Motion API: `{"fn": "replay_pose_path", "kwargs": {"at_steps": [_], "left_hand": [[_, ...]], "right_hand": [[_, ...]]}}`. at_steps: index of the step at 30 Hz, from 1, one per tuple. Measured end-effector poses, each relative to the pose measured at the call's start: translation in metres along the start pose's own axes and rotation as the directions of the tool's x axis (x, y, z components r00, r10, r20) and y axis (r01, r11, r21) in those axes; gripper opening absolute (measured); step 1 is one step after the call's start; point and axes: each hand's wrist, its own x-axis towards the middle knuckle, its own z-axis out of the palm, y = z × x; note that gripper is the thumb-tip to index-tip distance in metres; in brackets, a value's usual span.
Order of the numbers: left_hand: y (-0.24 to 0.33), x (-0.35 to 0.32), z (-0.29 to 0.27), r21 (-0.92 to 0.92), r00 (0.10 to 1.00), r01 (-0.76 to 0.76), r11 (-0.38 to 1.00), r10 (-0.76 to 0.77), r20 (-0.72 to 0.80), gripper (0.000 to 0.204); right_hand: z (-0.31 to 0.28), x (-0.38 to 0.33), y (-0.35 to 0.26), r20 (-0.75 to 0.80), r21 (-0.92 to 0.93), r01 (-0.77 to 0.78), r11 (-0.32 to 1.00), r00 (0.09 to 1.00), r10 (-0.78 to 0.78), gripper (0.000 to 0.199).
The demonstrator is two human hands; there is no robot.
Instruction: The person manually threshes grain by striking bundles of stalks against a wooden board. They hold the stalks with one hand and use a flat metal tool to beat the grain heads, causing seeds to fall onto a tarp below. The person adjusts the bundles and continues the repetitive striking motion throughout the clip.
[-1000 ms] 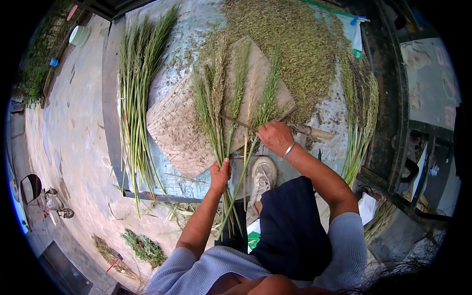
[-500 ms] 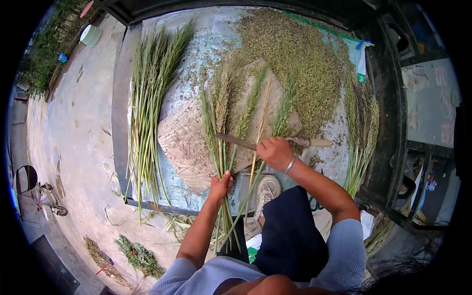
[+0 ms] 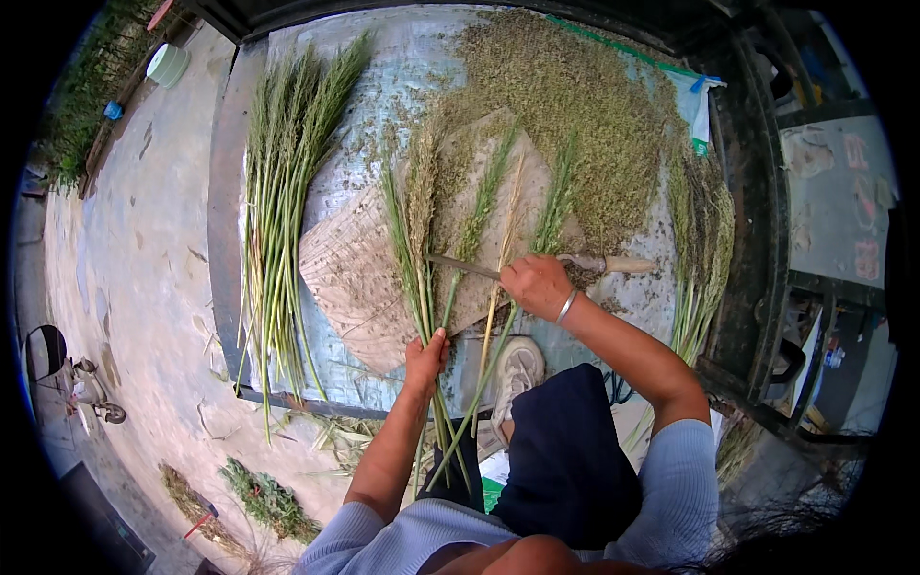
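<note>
My left hand [image 3: 426,359] is closed round several green stalks with seed heads [image 3: 422,216], whose cut ends hang between my legs. My right hand [image 3: 537,286] is closed round a long tool, whose narrow metal blade [image 3: 465,265] points left across the stalks. Its wooden handle [image 3: 629,264] shows on the other side of my hand; the grip covers the middle. One green seed head [image 3: 556,196] lies beyond my right hand, its stalk passing beneath it. A dry straw-coloured stalk [image 3: 508,225] lies beside it. Under the heads is a brown cloth or board [image 3: 355,278] strewn with seeds.
A sheaf of uncut green stalks [image 3: 283,192] lies on the left of the pale sheet [image 3: 393,57]. Loose seeds [image 3: 594,115] cover its far right. A darker sheaf [image 3: 704,230] lies by the black metal frame [image 3: 757,220]. My shoe [image 3: 520,374] rests at the near edge.
The view has shifted slightly. My right hand and the tool have moved a little away from me, and the blade lies at a flatter slant. My left hand keeps its hold on the stalks.
</note>
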Motion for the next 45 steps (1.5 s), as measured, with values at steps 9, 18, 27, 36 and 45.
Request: {"fn": "replay_pose_path", "kwargs": {"at_steps": [9,18,27,36,45], "left_hand": [[-0.009,0.0,-0.001,0.002,0.995,-0.07,0.998,0.07,-0.067,0.021],[-0.017,-0.001,-0.005,0.005,0.991,-0.082,0.997,0.081,0.111,0.023],[-0.053,-0.002,0.027,0.21,0.947,-0.14,0.967,0.069,0.315,0.027],[-0.025,0.0,0.026,0.217,0.899,0.072,0.973,-0.158,0.409,0.03],[-0.007,0.006,0.0,0.197,0.791,0.269,0.943,-0.333,0.514,0.041]], "right_hand": [[-0.028,0.025,0.061,-0.083,-0.186,-0.334,0.924,0.942,0.324,0.005],[-0.03,-0.051,0.018,-0.106,0.114,-0.351,0.93,0.926,0.362,0.025],[0.025,-0.097,-0.01,-0.076,0.342,-0.553,0.76,0.79,0.609,0.027],[0.026,-0.091,-0.039,-0.213,0.234,-0.246,0.941,0.931,0.296,0.021],[0.019,-0.05,0.096,-0.164,-0.084,-0.588,0.805,0.805,0.571,0.023]]}}
